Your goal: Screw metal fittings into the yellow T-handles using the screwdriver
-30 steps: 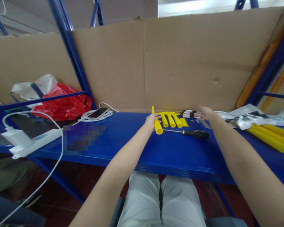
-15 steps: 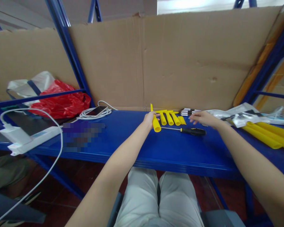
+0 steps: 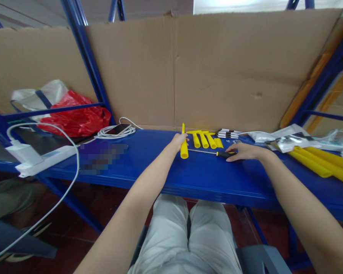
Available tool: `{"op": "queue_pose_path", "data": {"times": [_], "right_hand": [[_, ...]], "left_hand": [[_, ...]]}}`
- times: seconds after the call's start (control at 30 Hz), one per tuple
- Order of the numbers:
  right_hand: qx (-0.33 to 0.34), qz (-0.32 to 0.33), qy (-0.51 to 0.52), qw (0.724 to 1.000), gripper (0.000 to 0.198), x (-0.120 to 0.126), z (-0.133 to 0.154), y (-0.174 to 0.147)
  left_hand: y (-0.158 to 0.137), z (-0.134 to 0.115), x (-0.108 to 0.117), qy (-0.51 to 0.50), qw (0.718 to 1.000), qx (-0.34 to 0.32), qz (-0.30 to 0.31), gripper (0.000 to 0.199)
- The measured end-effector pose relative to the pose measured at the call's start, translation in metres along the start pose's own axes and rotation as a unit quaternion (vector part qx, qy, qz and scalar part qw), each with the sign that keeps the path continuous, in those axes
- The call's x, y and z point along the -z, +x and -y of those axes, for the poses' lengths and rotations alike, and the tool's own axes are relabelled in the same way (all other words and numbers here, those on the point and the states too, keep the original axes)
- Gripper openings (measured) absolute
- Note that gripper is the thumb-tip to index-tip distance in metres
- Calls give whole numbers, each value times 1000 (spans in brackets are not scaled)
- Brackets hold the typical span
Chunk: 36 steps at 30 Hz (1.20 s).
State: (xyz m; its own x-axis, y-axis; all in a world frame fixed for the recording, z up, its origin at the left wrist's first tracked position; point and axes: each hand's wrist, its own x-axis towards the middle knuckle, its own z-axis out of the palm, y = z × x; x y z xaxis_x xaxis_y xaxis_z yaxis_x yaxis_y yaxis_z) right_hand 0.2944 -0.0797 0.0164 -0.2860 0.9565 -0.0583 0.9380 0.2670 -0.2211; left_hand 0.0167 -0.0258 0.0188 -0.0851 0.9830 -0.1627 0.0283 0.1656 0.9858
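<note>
A: Hands?
B: Left hand (image 3: 178, 141) is closed around a yellow piece (image 3: 184, 150), thumb and fingers on its sides, open round end facing the wearer. Can't tell if it's resting on the blue shelf (image 3: 200, 175) or just above it.
A: Right?
B: Right hand (image 3: 244, 150) is well apart from the left, at the screwdriver (image 3: 224, 155). Thumb and fingers lie either side of the black handle. Can't tell if they're tight on it. Shaft lies along the shelf, pointing at the yellow piece.
A: How will the yellow piece handle?
B: Looks like moulded plastic: probably light, stiff, a bit slick. Not fragile in the main, but I'd guess the thin upper part is the weak bit. Hold the round body, as the left has it; don't pinch the thin end.
A: Screwdriver?
B: Rigid, likely the heaviest thing here, weight mostly in the handle. Take it by the handle. Shaft looks like smooth metal, poor grip, and would roll in the fingers.
A: Around them?
B: Three yellow T-pieces (image 3: 205, 142) side by side just right of the left hand, small yellow parts (image 3: 218, 143) beside those. Black-and-white bundle (image 3: 228, 134) behind. Further right, long yellow tubes (image 3: 317, 164) by plastic packets (image 3: 297, 141). Far left, a phone (image 3: 119, 130) among coiled white cable (image 3: 103, 141).
</note>
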Motion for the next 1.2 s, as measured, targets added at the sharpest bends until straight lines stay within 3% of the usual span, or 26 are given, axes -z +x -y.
{"op": "queue_pose_path", "data": {"times": [0.2,0.37,0.67,0.9,1.2], "right_hand": [[33,-25,-14,999,41,-1,2,0],[15,-84,-23,996,25,-3,1,2],[-62,-268,-100,956,30,8,-3,-6],[-102,-287,-91,948,37,10,-9,-8],[-102,-321,-101,936,38,7,-11,-9]], "left_hand": [[5,1,6,19,1000,1,7,13],[5,0,7,9,1000,-1,10,10],[9,0,8,23,999,-12,33,16],[12,3,11,40,998,-18,50,18],[14,4,17,49,997,-14,60,12]]}}
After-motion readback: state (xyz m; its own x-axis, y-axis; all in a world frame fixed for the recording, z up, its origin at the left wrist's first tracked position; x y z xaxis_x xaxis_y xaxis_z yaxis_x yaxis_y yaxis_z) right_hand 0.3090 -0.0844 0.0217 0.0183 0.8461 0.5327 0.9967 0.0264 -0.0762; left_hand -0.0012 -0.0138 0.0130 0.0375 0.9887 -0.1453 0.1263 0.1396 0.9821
